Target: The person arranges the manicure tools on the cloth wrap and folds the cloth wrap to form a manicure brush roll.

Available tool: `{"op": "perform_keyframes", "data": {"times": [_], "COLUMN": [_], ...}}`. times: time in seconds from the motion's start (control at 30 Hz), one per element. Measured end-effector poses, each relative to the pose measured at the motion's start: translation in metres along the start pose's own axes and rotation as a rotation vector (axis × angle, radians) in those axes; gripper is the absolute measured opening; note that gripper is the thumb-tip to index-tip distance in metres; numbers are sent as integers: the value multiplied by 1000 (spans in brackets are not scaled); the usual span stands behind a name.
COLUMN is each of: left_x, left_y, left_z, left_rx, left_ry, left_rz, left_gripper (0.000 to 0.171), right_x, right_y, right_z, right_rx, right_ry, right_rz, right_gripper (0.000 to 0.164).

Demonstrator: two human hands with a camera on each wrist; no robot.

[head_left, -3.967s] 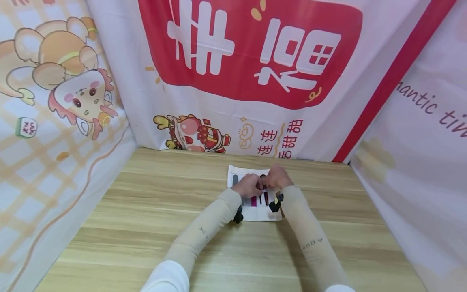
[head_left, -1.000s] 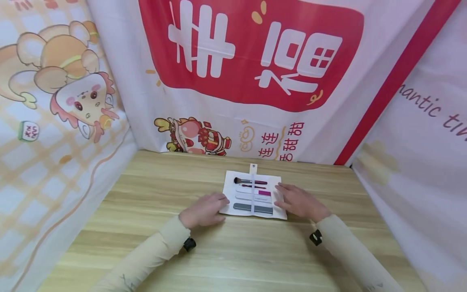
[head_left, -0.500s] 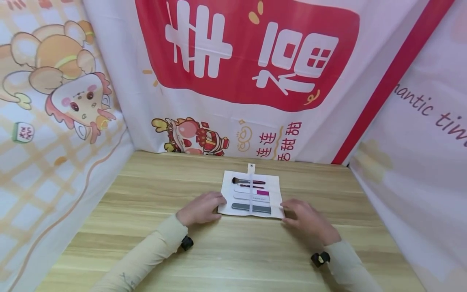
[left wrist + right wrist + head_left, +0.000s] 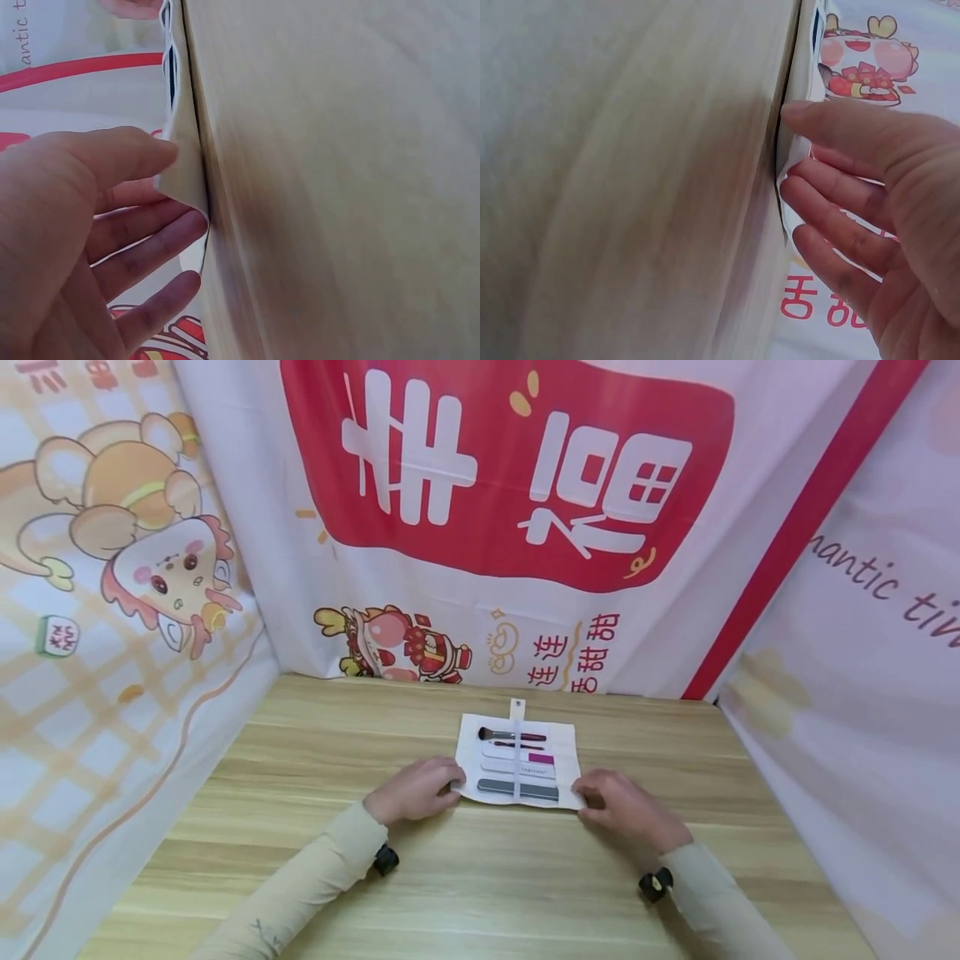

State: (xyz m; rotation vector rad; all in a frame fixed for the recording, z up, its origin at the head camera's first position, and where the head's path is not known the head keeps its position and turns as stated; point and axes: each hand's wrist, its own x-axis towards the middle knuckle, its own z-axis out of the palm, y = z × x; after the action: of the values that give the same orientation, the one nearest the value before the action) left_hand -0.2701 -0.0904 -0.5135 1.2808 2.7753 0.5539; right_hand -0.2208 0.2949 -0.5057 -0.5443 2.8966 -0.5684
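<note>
A white fabric roll-up pouch (image 4: pixel 468 743) lies unfolded on the table, its snap tab (image 4: pixel 517 708) toward the back. Under its translucent strap sit a makeup brush (image 4: pixel 532 737), a thinner dark red tool (image 4: pixel 528 746), a white nail file with a magenta end (image 4: pixel 542 758) and a grey nail file (image 4: pixel 517 788). My left hand (image 4: pixel 420 787) pinches the pouch's near left corner between thumb and fingers. At the near right corner, my right hand (image 4: pixel 630 806) pinches the fabric the same way. Both wrist views show the near edge slightly raised between thumb and fingers.
The wood-grain table (image 4: pixel 480 877) reaches to a printed cloth backdrop (image 4: pixel 495 560) behind the pouch. Cloth walls with printed pictures and lettering stand at left and right. Black wrist bands (image 4: pixel 386 860) show on both wrists.
Four seconds ago both hands worked over the tools and the pouch lay turned differently. Since one second ago, the right hand has shifted from the pouch's right side to its near right corner.
</note>
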Motion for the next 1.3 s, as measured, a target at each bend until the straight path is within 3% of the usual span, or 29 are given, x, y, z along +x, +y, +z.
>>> {"op": "perform_keyframes", "data": {"times": [0.17, 0.43, 0.67, 1.03, 1.3], "left_x": [1, 7, 19, 38, 51], "left_y": [-3, -10, -18, -28, -34], "left_z": [0, 2, 2, -2, 1], "left_rx": [-26, -106, -234, -400, -503], "left_ry": [18, 70, 81, 144, 169], "left_rz": [-21, -60, -179, -289, -407], "left_gripper": [11, 15, 18, 20, 19], "right_x": [3, 11, 26, 50, 63], "right_y": [6, 13, 21, 37, 43], "right_z": [-3, -15, -20, -16, -12], "right_rx": [-15, 73, 169, 302, 257], "right_ry": [1, -40, -24, 29, 109], "right_rz": [-56, -67, -29, 46, 27], "right_gripper": [29, 22, 21, 19, 20]}}
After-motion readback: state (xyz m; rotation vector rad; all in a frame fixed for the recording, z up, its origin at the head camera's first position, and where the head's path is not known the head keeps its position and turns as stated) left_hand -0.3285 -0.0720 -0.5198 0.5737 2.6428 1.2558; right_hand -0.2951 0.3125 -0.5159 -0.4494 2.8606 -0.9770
